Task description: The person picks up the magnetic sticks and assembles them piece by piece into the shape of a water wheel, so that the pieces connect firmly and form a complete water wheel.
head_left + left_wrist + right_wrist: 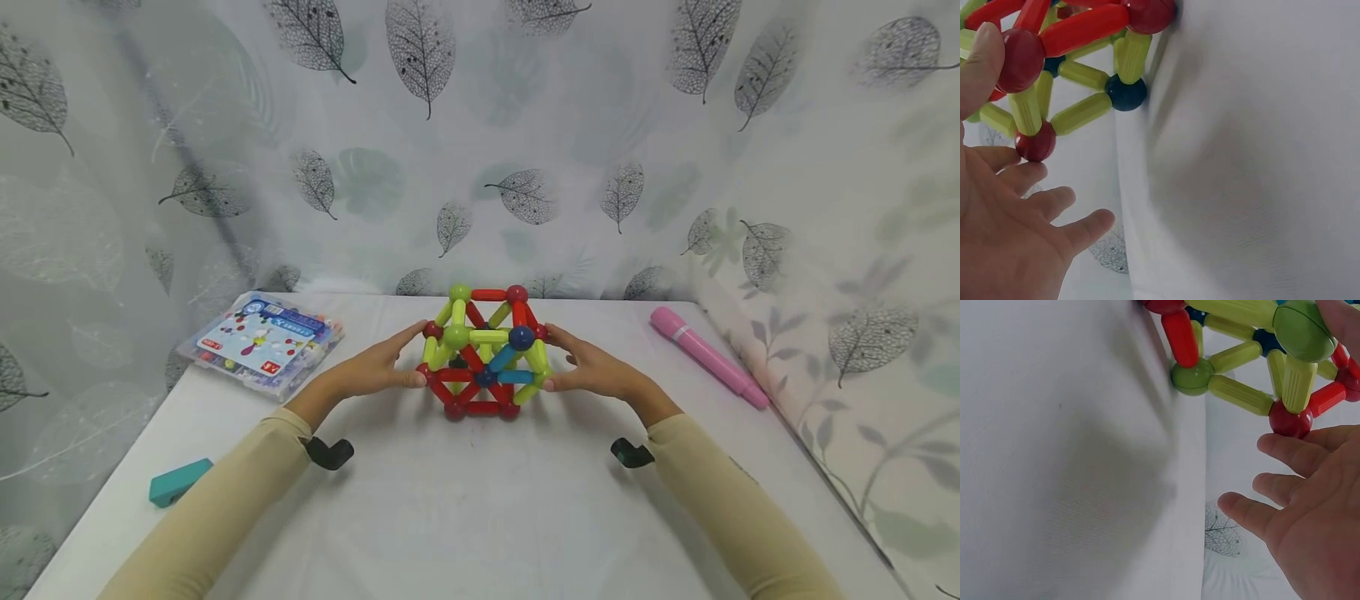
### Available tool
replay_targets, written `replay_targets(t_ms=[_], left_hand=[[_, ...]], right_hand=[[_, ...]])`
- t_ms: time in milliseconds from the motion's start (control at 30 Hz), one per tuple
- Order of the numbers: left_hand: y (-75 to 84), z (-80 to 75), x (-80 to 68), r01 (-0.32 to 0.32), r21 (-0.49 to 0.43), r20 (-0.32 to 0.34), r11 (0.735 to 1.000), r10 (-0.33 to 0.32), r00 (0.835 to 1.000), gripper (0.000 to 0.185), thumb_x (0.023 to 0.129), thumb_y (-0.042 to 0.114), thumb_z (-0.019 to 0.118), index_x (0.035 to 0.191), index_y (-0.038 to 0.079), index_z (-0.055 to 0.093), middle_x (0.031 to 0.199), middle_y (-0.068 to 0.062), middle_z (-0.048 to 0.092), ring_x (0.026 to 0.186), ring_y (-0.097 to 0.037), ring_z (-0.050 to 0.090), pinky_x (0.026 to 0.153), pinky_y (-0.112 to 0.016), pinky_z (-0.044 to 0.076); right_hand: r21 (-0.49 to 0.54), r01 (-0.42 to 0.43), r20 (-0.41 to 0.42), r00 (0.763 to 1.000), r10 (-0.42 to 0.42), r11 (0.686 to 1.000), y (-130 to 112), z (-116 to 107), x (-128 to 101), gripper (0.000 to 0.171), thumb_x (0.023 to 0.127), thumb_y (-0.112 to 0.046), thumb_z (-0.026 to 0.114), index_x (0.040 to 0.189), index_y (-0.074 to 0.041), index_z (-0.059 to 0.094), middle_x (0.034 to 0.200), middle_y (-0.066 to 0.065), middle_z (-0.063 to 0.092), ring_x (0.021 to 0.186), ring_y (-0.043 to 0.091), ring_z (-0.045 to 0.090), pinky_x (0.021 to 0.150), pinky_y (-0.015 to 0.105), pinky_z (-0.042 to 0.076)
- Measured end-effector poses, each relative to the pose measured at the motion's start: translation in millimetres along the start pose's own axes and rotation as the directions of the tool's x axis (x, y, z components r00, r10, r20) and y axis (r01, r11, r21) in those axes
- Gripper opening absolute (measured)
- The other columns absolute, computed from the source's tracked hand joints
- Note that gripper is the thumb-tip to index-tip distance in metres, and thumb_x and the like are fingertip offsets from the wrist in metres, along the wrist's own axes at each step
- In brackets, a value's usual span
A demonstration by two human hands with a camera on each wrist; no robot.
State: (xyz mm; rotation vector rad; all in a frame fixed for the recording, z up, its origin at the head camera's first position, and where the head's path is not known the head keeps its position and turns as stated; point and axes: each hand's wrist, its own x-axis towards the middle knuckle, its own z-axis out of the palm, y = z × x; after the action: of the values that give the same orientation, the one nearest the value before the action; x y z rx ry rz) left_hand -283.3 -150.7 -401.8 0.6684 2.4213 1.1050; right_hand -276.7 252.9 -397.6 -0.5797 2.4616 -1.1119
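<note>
A cage-like model of magnetic rods and balls [483, 354], in red, lime green and blue, stands in the middle of the white table [480, 508]. My left hand [401, 360] touches its left side with straight fingers, thumb low against a red ball [1019, 59]. On the opposite side my right hand [572, 364] does the same, and its thumb lies on a green ball [1304, 331]. In both wrist views the fingers [1054, 206] [1285, 453] are spread and curl round nothing. The model [1079, 56] [1247, 356] rests on the table.
A clear plastic box of spare pieces [262, 342] lies at the back left. There is a pink pen-shaped thing [708, 354] at the right edge and a teal block [178, 482] at the front left. Leaf-printed cloth hangs behind and along both sides.
</note>
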Motion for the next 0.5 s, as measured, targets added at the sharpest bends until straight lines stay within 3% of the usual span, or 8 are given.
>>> replay_targets(t_ms=[500], left_hand=[[-0.6, -1.8, 1.7, -0.002, 0.019, 0.004, 1.000, 0.002, 1.000, 0.105, 0.086, 0.059, 0.071, 0.165, 0.029, 0.009, 0.172, -0.009, 0.011, 0.156, -0.040, 0.010, 0.118, -0.069, 0.018]], right_hand=[[0.039, 0.000, -0.005, 1.000, 0.000, 0.999, -0.2, 2.3, -0.5, 0.111, 0.082, -0.052, 0.077, 0.165, -0.021, 0.010, 0.169, 0.008, 0.023, 0.155, 0.038, 0.018, 0.117, 0.067, 0.024]])
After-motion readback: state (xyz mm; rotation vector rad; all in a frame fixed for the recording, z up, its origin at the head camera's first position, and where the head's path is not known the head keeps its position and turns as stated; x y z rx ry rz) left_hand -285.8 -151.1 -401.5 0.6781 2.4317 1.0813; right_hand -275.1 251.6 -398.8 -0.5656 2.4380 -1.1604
